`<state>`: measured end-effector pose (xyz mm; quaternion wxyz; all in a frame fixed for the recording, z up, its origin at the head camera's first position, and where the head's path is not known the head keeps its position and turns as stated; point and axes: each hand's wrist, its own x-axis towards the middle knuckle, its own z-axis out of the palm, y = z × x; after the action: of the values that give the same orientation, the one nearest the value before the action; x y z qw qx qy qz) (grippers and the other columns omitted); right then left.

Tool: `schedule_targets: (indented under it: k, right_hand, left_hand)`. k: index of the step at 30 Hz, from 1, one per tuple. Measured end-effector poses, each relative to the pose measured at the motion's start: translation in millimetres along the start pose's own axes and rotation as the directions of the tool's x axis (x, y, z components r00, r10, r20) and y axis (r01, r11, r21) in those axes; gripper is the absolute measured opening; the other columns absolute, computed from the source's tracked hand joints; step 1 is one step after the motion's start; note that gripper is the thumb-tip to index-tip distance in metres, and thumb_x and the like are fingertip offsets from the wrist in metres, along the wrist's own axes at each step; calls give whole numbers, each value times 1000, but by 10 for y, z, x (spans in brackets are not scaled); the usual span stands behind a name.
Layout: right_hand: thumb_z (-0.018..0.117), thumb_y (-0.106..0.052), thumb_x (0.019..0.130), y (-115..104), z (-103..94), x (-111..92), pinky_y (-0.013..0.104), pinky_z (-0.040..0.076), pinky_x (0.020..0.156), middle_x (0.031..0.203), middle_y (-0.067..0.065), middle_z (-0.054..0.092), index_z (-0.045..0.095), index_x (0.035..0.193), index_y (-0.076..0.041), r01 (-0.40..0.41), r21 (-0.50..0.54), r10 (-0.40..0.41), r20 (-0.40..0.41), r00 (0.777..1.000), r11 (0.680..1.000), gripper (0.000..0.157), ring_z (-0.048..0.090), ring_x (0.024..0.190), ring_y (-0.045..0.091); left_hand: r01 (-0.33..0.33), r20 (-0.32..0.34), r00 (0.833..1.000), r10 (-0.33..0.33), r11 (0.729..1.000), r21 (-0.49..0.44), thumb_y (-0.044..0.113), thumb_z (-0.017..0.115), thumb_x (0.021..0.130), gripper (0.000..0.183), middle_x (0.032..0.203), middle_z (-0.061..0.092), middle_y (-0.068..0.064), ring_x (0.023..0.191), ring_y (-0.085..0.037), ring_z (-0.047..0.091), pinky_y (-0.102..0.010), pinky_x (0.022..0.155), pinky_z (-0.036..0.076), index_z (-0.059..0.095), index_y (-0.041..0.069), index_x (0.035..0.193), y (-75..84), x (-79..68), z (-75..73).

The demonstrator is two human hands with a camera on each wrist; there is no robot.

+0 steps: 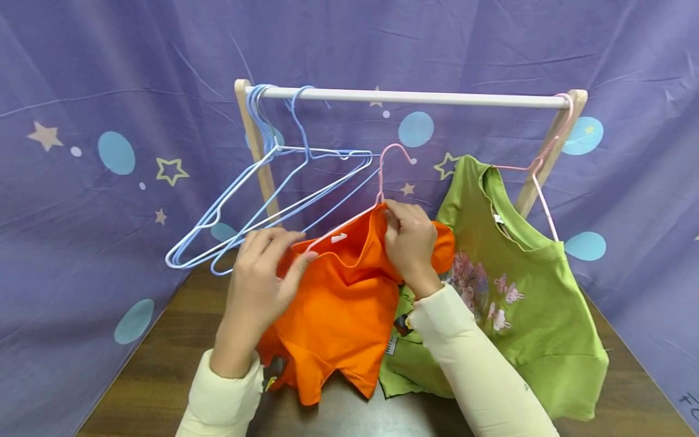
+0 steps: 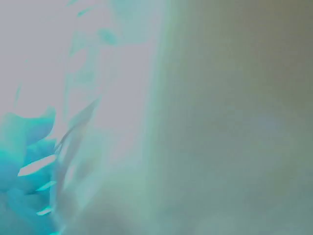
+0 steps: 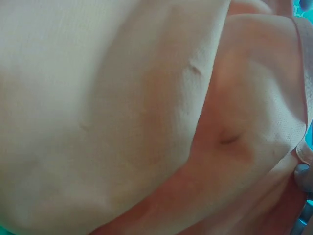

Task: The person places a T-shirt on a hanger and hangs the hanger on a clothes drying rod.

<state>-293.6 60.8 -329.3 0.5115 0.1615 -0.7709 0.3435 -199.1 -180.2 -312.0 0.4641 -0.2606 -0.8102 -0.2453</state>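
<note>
An orange T-shirt (image 1: 338, 309) hangs between the two hands, with a pink hanger (image 1: 380, 173) partly inside its neck opening. The hanger's hook sticks up free of the rail, and one arm slopes down toward the shirt's left shoulder. There my left hand (image 1: 256, 276) holds the shoulder edge between thumb and fingers. My right hand (image 1: 411, 238) pinches the collar fabric just below the hook. The hanger's other arm is hidden by cloth and hand. Close folds of fabric (image 3: 254, 98) fill the right wrist view; the left wrist view is washed out, with bluish fingers (image 2: 34, 142) at its left.
A rack with a white rail (image 1: 409, 96) and wooden posts stands behind. Several blue and white hangers (image 1: 218, 224) hang at its left end. At the right end, a green top (image 1: 535, 297) hangs on another pink hanger (image 1: 543, 197). Beneath is a brown table (image 1: 158, 358).
</note>
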Motion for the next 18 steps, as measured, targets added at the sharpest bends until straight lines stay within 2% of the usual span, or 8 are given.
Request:
schedule_targets:
  k: [2,5,8,10,12,15,17,18]
  right_hand:
    - [66,-2,91,21,-12,14,46,56,79,97,9,77,80,104,-6,-5,5,6,-19,1000,1000,19,70,89,31]
    - [69,-1,89,53,-37,43,46,56,80,96,11,77,80,103,-5,-7,20,8,-48,999,1000,18,70,88,33]
    - [70,0,89,78,-64,69,46,56,80,96,12,77,80,102,-3,-2,36,4,-63,998,999,17,71,87,33]
    - [70,1,88,94,-77,79,46,56,80,95,12,77,80,102,-2,-3,52,7,-70,998,999,17,71,86,33]
    - [70,2,88,103,-91,87,46,56,80,96,13,77,80,102,-2,-6,56,9,-68,998,998,17,70,86,34]
    - [70,1,89,118,-105,93,46,55,79,96,13,77,80,102,-1,-8,46,11,-62,998,999,17,70,85,34]
    - [70,0,90,122,-110,97,46,55,79,97,13,77,80,103,-2,-10,37,13,-58,998,999,17,70,85,34]
    - [70,0,90,125,-110,98,46,55,79,97,13,77,80,103,-2,-12,36,14,-58,998,999,17,70,85,34]
  left_hand:
    - [79,10,997,-79,994,-70,14,77,92,24,103,70,-14,96,-32,64,-43,88,50,74,2,111,-4,7,-151]
    - [175,56,984,-171,981,-88,7,69,96,17,103,74,-11,92,-28,68,-39,84,51,74,1,112,-15,-3,-317]
    - [271,160,954,-255,958,-91,11,62,102,20,106,76,-10,95,-27,71,-40,85,51,75,2,113,-21,-6,-392]
    - [343,244,918,-312,934,-99,17,57,105,25,109,76,-10,97,-25,71,-38,87,51,76,3,115,-23,1,-412]
    - [419,339,869,-360,900,-118,24,54,107,30,92,74,-9,87,-23,68,-34,80,51,76,5,109,-32,10,-416]
    - [526,468,787,-401,834,-169,30,53,108,34,73,57,-4,71,-19,55,-28,68,44,75,5,101,-56,19,-415]
    - [595,544,731,-411,775,-214,31,54,107,35,76,54,-3,72,-18,51,-25,68,43,74,3,104,-74,18,-409]
    - [627,576,707,-411,741,-240,30,54,107,35,82,59,-5,76,-18,53,-24,71,44,74,1,107,-83,18,-404]
